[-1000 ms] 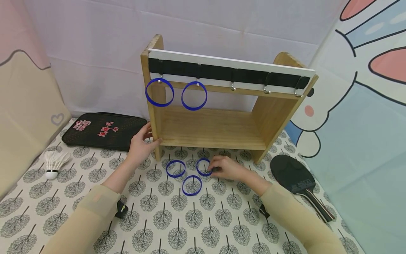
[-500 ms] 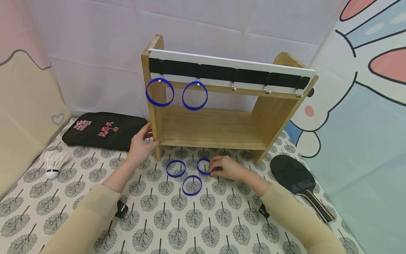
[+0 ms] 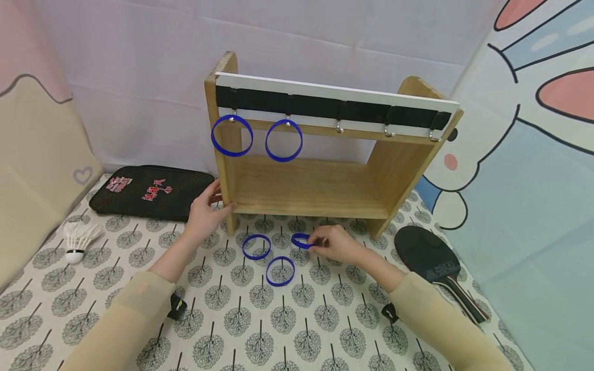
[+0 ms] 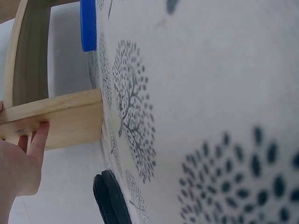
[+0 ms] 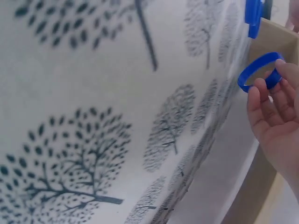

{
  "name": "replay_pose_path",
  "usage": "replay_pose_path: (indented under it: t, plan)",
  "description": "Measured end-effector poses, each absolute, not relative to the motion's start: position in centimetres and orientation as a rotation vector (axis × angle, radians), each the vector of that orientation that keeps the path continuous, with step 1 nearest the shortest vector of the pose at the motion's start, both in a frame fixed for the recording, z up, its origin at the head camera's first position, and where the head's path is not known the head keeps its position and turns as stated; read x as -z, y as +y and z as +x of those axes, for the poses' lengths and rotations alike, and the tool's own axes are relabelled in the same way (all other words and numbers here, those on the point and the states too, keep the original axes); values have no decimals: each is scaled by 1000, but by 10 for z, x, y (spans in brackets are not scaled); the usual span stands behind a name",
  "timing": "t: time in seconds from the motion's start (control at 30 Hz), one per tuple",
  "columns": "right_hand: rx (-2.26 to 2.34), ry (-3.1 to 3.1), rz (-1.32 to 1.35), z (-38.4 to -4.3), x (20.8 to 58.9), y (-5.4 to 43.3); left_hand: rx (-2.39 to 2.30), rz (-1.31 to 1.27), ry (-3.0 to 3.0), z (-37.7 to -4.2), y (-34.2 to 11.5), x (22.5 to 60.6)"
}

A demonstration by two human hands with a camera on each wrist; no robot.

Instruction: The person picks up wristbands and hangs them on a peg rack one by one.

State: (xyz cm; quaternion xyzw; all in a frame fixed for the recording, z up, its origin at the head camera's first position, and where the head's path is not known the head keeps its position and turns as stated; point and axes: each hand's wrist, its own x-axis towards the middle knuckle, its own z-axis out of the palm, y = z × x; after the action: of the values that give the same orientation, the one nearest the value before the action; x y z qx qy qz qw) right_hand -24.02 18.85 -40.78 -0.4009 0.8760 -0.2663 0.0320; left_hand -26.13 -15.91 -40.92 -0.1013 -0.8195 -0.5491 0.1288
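My right hand (image 3: 337,244) pinches a blue ring (image 3: 300,240) by its right side, thumb on one face and fingers on the other. In the right wrist view that ring (image 5: 259,66) is tilted and lifted off the cloth. My left hand (image 3: 204,213) grips the left side panel of a wooden rack (image 3: 308,185), with the thumb at the front edge and the fingers around the outer face (image 4: 70,123). Two more blue rings, a left one (image 3: 244,252) and a nearer one (image 3: 267,277), lie flat on the cloth. Another two, a left ring (image 3: 232,154) and a right ring (image 3: 284,159), hang from the rack's hooks.
Along the rack's black strip (image 3: 315,105), three hooks to the right, such as the middle hook (image 3: 340,128), carry nothing. A black case (image 3: 153,191) and a shuttlecock (image 3: 80,240) lie left. To the right is a table tennis bat (image 3: 429,252). Patterned cloth (image 3: 260,319) covers the table.
The right hand has raised its ring from flat on the cloth into a tilted position, seen nearly edge-on. The left hand keeps its hold on the rack.
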Motion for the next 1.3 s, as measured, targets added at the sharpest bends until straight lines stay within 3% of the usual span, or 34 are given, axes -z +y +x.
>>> replay_pose_path:
  t: [0.53,1.3]
  plan:
    - [1037,2725,-1056,-217,368,192,1579,-301,-2379,-261,-160,411]
    - [1243,2925,-1448,-204,283,208,1592,-284,-2398,-260,-159,408]
